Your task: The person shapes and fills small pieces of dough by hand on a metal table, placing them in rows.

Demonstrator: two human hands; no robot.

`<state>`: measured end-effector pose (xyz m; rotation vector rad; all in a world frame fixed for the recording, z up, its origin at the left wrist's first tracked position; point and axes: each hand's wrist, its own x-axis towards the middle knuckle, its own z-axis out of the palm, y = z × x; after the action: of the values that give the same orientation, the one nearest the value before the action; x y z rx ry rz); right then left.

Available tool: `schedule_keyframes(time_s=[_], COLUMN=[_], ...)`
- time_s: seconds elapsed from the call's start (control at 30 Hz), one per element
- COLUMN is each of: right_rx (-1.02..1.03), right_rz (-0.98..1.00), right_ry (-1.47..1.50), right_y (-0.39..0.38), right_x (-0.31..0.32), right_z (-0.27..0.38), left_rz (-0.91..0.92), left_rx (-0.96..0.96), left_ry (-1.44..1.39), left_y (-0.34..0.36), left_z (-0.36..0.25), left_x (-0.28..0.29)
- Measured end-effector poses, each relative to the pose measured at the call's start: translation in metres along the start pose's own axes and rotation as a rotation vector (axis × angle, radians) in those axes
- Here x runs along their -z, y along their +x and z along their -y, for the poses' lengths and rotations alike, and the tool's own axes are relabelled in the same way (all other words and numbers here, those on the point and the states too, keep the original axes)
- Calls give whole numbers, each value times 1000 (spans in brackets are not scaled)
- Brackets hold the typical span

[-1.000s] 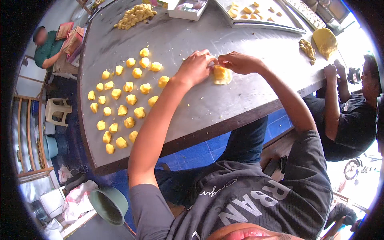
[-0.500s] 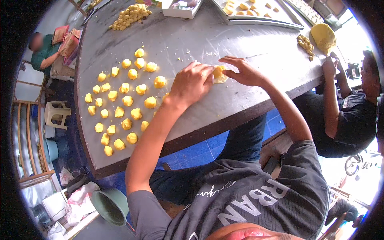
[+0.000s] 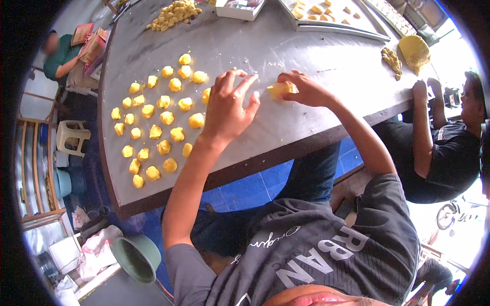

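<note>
Since half a second ago, my left hand (image 3: 234,108) has shifted away from the yellow dough piece (image 3: 278,91), and my right hand (image 3: 312,93) has closed onto it. All positions below refer to the dough piece.

Left hand: located just left of the dough piece and apart from it. Its fingers are spread and hold nothing. One dough ball is partly hidden behind this hand.

Right hand: located at the right side of the dough piece. Its fingers pinch that side, with the thumb at the near edge and the other fingers at the far edge. I cannot tell whether the dough piece touches the surface (image 3: 293,130) beneath it.

Surroundings: yellow dough balls (image 3: 166,118) stand in loose rows to the left. Farther away and to the left lies a heap of small dough lumps (image 3: 174,14). Beyond the dough piece stand a white box (image 3: 236,13) and, to the right of that, a metal tray (image 3: 341,36) bearing small pieces. Well to the right lie a lumpy dough strip (image 3: 392,64) and a large dough slab (image 3: 414,54), near a co-worker (image 3: 451,163) in dark clothing.
</note>
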<state>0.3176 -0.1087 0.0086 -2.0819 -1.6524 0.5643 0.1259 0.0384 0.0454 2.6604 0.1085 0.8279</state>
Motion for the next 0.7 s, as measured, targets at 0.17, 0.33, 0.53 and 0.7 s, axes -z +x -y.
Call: schedule_keyframes(time_s=[0.17, 0.33, 0.53, 0.7], right_rx=[52, 178, 352, 391], right_rz=[-213, -238, -229, -394], right_ry=[30, -24, -45, -74], right_y=[-16, -22, -17, -5], right_x=[-13, -5, 12, 17], right_z=[12, 35, 71, 89], left_rz=[-11, -23, 194, 72], left_rx=[39, 52, 128, 196], left_ry=[-129, -377, -602, -615], left_y=[-4, -2, 2, -1], left_z=[2, -1, -12, -5], left_x=[3, 3, 13, 11])
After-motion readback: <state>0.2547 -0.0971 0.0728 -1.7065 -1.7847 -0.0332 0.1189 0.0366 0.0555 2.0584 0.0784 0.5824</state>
